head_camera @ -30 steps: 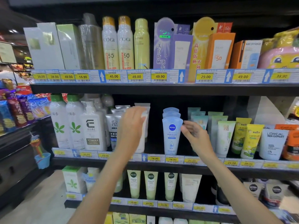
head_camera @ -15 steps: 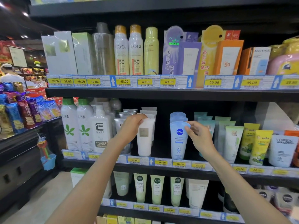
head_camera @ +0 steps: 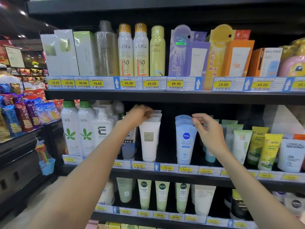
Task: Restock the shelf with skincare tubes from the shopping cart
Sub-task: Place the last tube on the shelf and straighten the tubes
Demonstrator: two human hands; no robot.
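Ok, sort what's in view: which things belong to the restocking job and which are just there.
Part of the job:
left hand
white tubes
right hand
Nivea tubes
middle shelf

Just there:
Cogi spray cans
green-capped bottles
L'Oreal tube
snack packets

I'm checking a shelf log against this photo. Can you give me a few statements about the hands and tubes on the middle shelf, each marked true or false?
1. The left hand is at the top of the white tube row. True.
2. The right hand is down on the bottom shelf. False: it is on the middle shelf, by the top of the blue Nivea tubes.
3. The Nivea tubes stand cap down. True.
4. The white tubes stand to the right of the Nivea tubes. False: they are to the left.
5. The L'Oreal Men Expert tube stands far right. True.
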